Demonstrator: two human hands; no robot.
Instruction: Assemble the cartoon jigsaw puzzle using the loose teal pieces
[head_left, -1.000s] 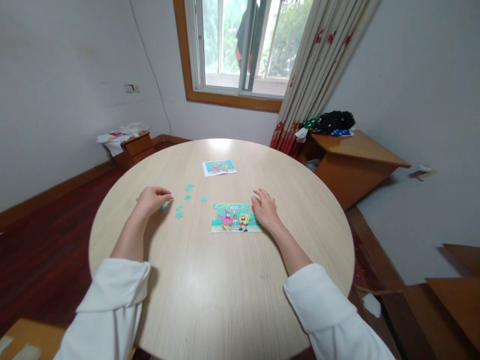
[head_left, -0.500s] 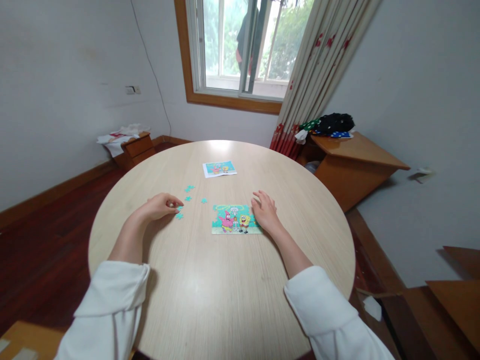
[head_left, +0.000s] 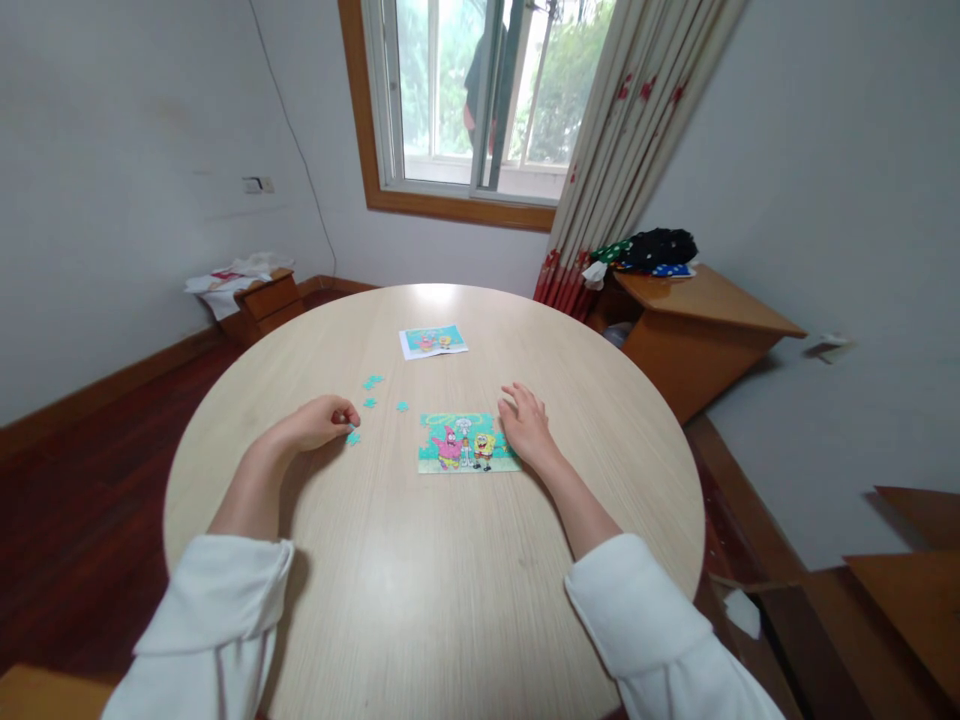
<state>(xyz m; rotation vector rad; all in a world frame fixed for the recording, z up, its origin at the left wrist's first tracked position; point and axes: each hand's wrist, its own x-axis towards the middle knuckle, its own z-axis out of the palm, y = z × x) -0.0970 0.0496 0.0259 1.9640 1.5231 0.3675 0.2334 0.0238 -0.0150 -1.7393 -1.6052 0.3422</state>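
Observation:
My left hand [head_left: 324, 420] is closed in a pinch at the left of the table, with a bit of a turquoise jigsaw piece showing at its fingertips. Just below those fingers lies another loose piece [head_left: 353, 439]. Right of centre, the partly joined jigsaw puzzle [head_left: 442, 462] lies flat, showing a pink starfish and a yellow sponge figure. My right hand [head_left: 526, 428] lies over its right edge, fingers apart and holding nothing, covering that part of the picture. Between the hands are further loose pieces, one single piece [head_left: 402, 407] nearest the puzzle.
A printed picture sheet [head_left: 435, 341] with the same cartoon lies farther back on the round wooden table [head_left: 420, 590]. Several turquoise pieces [head_left: 373, 382] are left of centre. Beyond the table stand a wooden cabinet [head_left: 675, 340] with cloths on it and a curtain [head_left: 600, 150].
My left fingers have closed on a loose piece and drawn slightly back from where it lay. My right hand stays on the puzzle's edge. The view has shifted a little.

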